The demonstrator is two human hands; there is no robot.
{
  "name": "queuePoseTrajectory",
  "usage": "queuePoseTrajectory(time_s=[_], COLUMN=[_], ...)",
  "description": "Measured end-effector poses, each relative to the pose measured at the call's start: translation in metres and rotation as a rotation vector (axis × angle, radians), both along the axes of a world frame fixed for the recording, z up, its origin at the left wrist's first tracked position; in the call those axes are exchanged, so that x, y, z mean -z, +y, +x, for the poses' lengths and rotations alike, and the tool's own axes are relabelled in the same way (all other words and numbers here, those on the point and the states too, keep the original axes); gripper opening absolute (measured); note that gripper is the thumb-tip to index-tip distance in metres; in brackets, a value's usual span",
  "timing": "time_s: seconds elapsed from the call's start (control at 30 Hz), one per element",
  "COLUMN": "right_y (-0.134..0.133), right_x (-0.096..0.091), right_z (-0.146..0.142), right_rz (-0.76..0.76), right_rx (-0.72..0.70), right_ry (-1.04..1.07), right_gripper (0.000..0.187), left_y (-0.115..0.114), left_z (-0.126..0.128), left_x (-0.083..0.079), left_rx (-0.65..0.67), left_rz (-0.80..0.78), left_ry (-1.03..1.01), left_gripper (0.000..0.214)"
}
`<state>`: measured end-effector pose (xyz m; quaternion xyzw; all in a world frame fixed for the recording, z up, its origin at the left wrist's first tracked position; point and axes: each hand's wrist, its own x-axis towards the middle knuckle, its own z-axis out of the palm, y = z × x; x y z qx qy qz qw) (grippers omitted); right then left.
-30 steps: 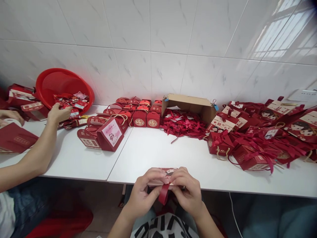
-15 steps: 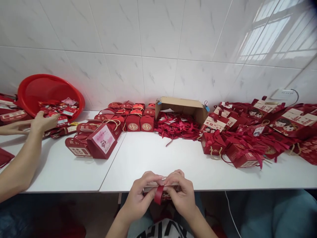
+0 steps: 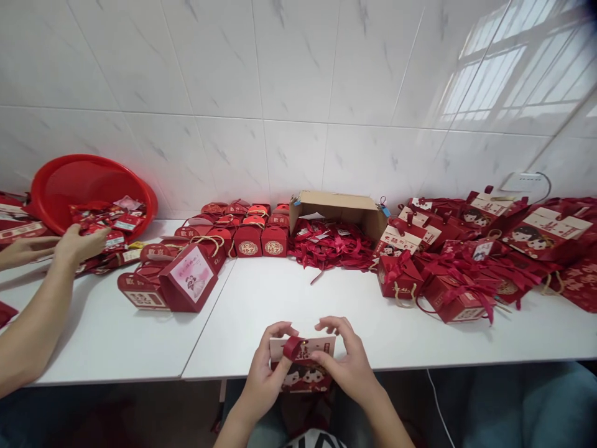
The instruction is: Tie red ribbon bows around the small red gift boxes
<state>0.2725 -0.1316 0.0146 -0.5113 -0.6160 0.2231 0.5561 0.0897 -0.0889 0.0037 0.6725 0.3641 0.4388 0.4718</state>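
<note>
A small red-and-cream gift box [image 3: 305,376] with cartoon figures on its front is tilted over the table's front edge. My left hand [image 3: 265,373] grips its left side, with thumb in front and forefinger over the top. A dark red ribbon handle [image 3: 292,348] loops out beside the left thumb. On the other side, my right hand [image 3: 349,364] is open: its forefinger is raised and curved above the box's upper edge, and its thumb appears to touch the front. What lies behind the box is hidden.
A cardboard box [image 3: 336,199] spills red ribbons [image 3: 333,246]. Finished red boxes [image 3: 457,289] crowd the right; others [image 3: 189,280] stand left. A co-worker's hands [image 3: 77,246] reach by a red basin [image 3: 93,171] with small packets. A white cable [image 3: 436,398] hangs below the table edge.
Both hands were pinching together at the top of the gift box. Now the right fingers have spread off its top, and the box's printed front is turned into view. The camera has tilted slightly upward.
</note>
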Motion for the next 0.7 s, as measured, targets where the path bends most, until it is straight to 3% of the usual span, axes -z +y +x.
queuePoseTrajectory(time_s=[0.1,0.2,0.27,0.37,0.47,0.57,0.7], right_y=[-0.002,-0.002,-0.001,0.001,0.001,-0.003,-0.016], right_x=[-0.001,0.002,0.003,-0.005,-0.025,-0.047,-0.058], right_z=[0.016,0.032,0.048,0.083,0.128,0.174,0.227], right_rz=[-0.061,-0.106,-0.110,-0.074,0.115,0.337,0.460], right_rx=[-0.084,-0.056,0.087,0.412,0.730,0.949,1.192], right_ry=[-0.123,-0.026,0.118,0.362,0.485,0.484,0.317], right_gripper=[0.010,0.012,0.020,0.034,0.046,0.056,0.043], left_y=[0.004,0.007,0.008,0.009,0.011,0.013,0.014], left_z=[-0.003,-0.003,-0.002,0.000,0.001,0.003,0.004], left_x=[0.020,0.038,0.046,0.049,0.049,0.049,0.051], left_rx=[0.041,0.031,0.004,0.004,-0.001,-0.030,-0.058], left_rz=[-0.051,-0.019,0.022,0.071,0.158,0.242,0.300], left_ry=[0.056,0.116,0.193,0.318,0.411,0.464,0.497], left_gripper=[0.042,0.059,0.064,0.058,0.050,0.045,0.041])
